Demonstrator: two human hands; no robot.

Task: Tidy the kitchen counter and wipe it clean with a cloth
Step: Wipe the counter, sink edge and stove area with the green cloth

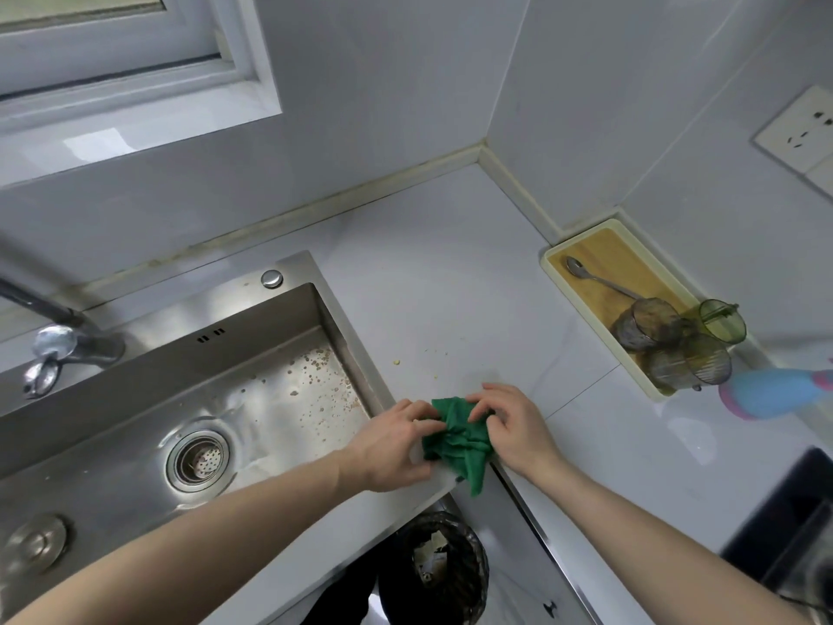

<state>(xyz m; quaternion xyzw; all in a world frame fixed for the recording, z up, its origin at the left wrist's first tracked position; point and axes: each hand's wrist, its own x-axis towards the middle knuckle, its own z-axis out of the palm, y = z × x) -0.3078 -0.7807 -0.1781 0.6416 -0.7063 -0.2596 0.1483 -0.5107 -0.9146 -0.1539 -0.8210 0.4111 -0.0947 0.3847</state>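
Both hands gripped a crumpled green cloth (457, 437) at the white counter's (450, 272) front corner beside the steel sink (135, 399): left hand (396, 448) pinching one side, right hand (514, 426) the other.

Pale glossy tiled walls (405, 83) are seen meeting in a corner above the steel sink (180, 399). A white-framed window (112, 60) is set in the wall above and to the left of the sink, and daylight is reflected on its sill. A white wall socket (802, 128) is mounted far to the right of the sink. A discoloured sealing strip (360, 196) is run along the wall foot behind the sink. A black-lined bin (435, 570) is placed on the floor below the sink's right front corner.
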